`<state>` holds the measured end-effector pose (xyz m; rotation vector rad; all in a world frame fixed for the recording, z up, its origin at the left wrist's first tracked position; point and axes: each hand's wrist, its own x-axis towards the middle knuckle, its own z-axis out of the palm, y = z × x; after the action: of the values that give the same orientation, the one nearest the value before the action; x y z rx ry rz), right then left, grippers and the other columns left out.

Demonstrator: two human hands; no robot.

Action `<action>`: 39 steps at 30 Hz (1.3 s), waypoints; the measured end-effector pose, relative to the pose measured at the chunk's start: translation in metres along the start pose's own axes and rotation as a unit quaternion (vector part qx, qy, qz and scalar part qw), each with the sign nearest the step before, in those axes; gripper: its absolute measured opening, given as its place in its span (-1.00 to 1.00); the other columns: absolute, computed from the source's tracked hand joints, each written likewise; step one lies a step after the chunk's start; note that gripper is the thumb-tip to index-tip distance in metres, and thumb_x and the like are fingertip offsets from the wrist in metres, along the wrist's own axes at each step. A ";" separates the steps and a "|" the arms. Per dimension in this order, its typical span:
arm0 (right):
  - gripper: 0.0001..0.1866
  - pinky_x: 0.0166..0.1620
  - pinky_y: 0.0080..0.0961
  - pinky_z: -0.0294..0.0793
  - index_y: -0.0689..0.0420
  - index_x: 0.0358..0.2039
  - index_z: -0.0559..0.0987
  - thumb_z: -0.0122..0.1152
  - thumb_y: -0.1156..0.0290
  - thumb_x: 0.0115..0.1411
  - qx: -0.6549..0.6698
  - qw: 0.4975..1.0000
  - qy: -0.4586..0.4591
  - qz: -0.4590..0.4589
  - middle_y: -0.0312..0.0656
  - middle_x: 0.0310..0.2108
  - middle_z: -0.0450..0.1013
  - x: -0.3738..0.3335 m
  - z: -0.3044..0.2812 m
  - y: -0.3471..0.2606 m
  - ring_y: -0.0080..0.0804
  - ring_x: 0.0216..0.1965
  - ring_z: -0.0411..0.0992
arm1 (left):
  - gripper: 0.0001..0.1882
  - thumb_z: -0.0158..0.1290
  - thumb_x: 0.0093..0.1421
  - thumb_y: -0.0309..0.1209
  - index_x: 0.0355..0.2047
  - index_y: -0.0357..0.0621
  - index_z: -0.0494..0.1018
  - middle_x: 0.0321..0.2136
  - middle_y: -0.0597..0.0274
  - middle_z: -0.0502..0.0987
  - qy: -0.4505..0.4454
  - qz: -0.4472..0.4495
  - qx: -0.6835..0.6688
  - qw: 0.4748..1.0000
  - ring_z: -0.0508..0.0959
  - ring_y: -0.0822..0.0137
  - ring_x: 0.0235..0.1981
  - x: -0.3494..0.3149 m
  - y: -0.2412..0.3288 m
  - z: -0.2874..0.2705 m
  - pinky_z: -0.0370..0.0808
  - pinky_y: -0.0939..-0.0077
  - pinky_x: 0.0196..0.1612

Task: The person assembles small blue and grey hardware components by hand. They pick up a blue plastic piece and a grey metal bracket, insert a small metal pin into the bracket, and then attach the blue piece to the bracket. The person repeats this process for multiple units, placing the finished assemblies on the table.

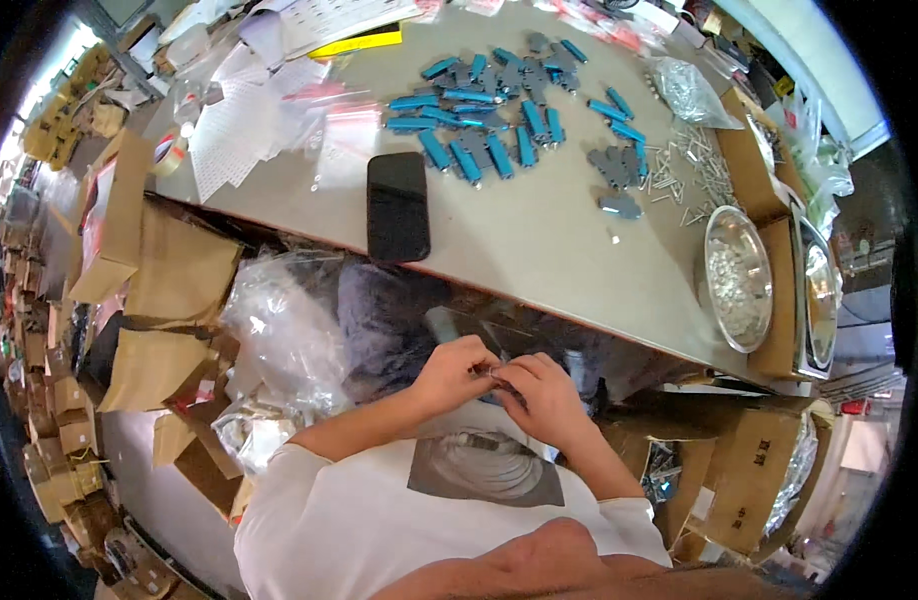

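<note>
My left hand (456,371) and my right hand (545,397) meet in front of my chest, just off the table's near edge. Their fingers are pinched together around something small and dark, mostly hidden by the fingertips; its kind does not show. Beyond them on the grey table (539,250) lies a spread of small blue and grey parts (498,156), the blue ones long and narrow. More blue pieces (619,113) and a few grey plates (619,205) sit to the right, beside loose metal pins (691,170).
A black phone (398,207) lies near the table's front edge. At the right edge stands a metal bowl (763,262) of small pale pieces. Printed sheets (241,125) and zip bags (346,142) cover the far left. Cardboard boxes (744,480) flank me, with clear plastic (284,320) at left.
</note>
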<state>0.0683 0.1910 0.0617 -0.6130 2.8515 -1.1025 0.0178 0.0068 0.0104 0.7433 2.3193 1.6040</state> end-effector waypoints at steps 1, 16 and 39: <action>-0.67 -0.11 -0.24 0.44 0.06 -0.20 0.56 0.34 0.39 -0.04 0.001 1.000 -0.025 0.001 -0.17 -0.13 0.45 0.003 -0.002 0.004 -0.11 -0.18 0.40 | -0.73 0.28 -0.09 -0.45 -0.31 -0.13 0.57 -0.44 0.14 0.49 -0.040 0.005 0.029 0.999 0.52 0.16 -0.41 0.001 -0.004 -0.002 0.47 0.37 -0.36; -0.80 -0.08 -0.23 0.47 0.20 -0.25 0.58 0.21 0.51 0.06 -0.074 0.982 0.170 0.024 -0.03 -0.19 0.51 0.056 -0.056 0.082 0.02 -0.15 0.46 | -0.44 0.28 -0.03 -0.50 -0.02 -0.21 0.29 -0.35 0.18 0.49 -0.124 -0.109 -0.201 0.966 0.53 0.33 -0.31 0.027 -0.015 0.003 0.48 0.44 -0.18; -0.64 -0.17 -0.24 0.46 0.12 -0.13 0.48 0.24 0.57 0.01 -0.118 0.980 0.146 -0.067 -0.06 -0.27 0.48 0.105 -0.069 0.093 -0.08 -0.20 0.47 | -0.14 0.31 -0.04 -0.53 0.22 -0.15 0.07 -0.25 0.18 0.45 -0.181 -0.247 -0.506 0.807 0.44 0.41 -0.21 0.036 -0.027 0.014 0.41 0.48 -0.11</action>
<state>-0.0727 0.2589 0.0651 -0.7179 3.2714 -0.9469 -0.0138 0.0294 -0.0158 0.1251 0.9767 1.8572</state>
